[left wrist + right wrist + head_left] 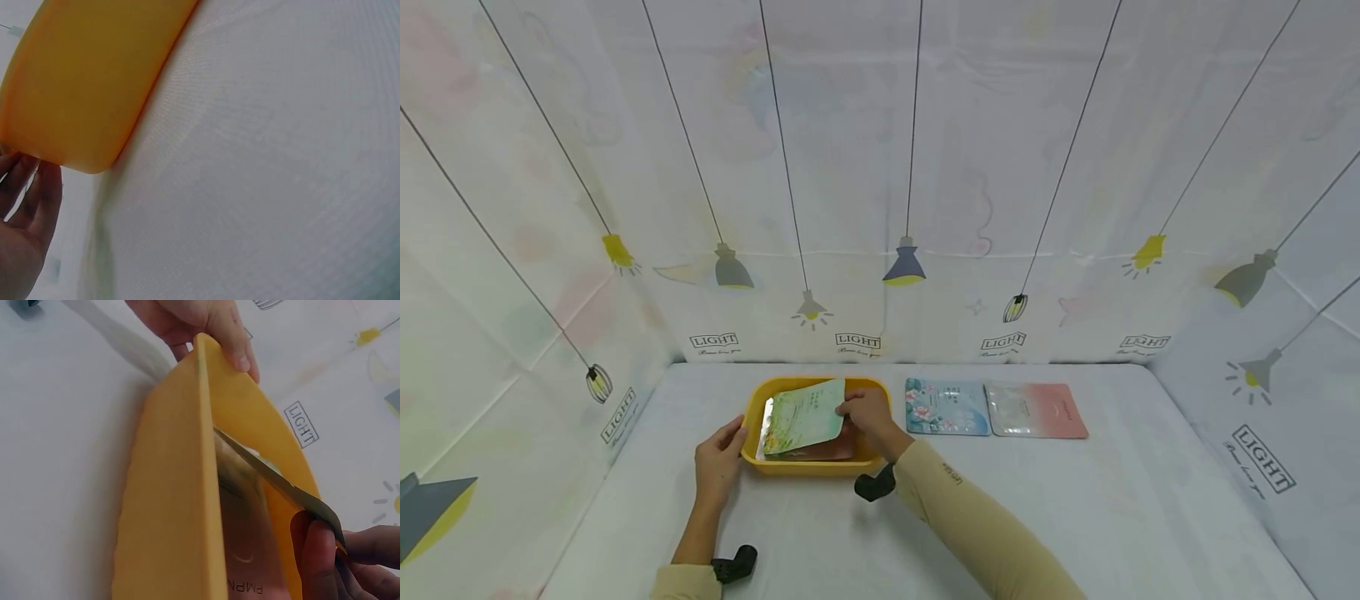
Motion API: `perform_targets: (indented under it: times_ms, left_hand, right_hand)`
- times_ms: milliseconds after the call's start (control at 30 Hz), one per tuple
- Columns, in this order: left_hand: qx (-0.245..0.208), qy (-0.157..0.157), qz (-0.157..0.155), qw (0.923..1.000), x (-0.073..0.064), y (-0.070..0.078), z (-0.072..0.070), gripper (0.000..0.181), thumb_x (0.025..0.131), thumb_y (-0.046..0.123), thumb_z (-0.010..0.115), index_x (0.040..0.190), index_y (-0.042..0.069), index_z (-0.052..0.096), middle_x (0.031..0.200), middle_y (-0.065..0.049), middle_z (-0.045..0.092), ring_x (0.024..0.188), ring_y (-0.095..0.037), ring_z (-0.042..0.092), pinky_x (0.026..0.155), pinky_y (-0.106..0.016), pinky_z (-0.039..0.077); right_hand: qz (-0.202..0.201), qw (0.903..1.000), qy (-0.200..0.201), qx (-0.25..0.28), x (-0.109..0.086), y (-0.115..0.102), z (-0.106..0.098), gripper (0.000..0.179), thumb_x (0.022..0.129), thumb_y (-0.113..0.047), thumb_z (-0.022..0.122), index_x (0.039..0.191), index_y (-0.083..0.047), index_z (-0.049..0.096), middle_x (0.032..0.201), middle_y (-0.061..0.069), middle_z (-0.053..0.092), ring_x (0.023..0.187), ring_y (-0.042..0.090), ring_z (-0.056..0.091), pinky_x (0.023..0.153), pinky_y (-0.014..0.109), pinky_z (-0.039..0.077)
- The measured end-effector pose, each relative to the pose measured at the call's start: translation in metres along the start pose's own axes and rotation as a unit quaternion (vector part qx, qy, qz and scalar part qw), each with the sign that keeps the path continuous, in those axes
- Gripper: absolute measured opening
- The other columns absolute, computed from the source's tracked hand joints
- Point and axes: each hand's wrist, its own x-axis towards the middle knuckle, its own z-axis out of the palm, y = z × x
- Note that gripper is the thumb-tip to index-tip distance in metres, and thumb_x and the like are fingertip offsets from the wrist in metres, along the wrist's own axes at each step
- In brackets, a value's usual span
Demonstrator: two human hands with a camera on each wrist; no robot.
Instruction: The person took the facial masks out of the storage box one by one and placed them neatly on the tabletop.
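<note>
In the head view my right hand (872, 417) pinches the right edge of a green face mask packet (806, 417), tilted over a yellow plastic basin (812, 469). Beneath it in the basin lie a reddish-brown packet (831, 450) and part of a white one. The right wrist view shows the fingers and thumb on the edge of the green packet (275, 478). My left hand (718, 467) grips the basin's left end; in the right wrist view its thumb lies over the rim, with fingers outside. The left wrist view shows the left fingers against the basin's outer wall (87, 81).
Right of the basin, a blue floral face mask packet (947, 407) and a pink-and-white packet (1037, 410) lie side by side on the white table cover (1120, 500). A white curtain printed with lamps (955, 167) rises behind and at both sides.
</note>
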Motion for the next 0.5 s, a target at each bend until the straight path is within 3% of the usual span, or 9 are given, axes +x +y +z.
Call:
perform_targets:
  times_ms: [233, 500]
  left_hand:
    - [-0.001, -0.012, -0.009, 0.9999, 0.000, 0.000, 0.001, 0.040, 0.100, 0.024, 0.055, 0.135, 0.005, 0.057, 0.139, -0.015, 0.058, 0.126, -0.024, 0.054, 0.075, 0.003, 0.042]
    - [-0.003, -0.010, -0.007, 0.9999, 0.001, -0.001, 0.002, 0.039, 0.100, 0.022, 0.055, 0.135, 0.005, 0.057, 0.138, -0.015, 0.058, 0.125, -0.024, 0.054, 0.075, 0.002, 0.042]
  right_hand:
    - [-0.008, 0.9999, 0.012, -0.004, -0.001, -0.004, -0.007, 0.029, 0.085, -0.007, 0.068, 0.114, 0.001, 0.067, 0.101, 0.013, 0.071, 0.065, 0.015, 0.063, 0.071, 0.034, 0.060]
    - [-0.010, 0.9998, 0.008, 0.014, -0.003, -0.010, -0.015, 0.030, 0.085, -0.006, 0.068, 0.114, 0.001, 0.066, 0.103, 0.013, 0.071, 0.066, 0.014, 0.064, 0.073, 0.035, 0.061]
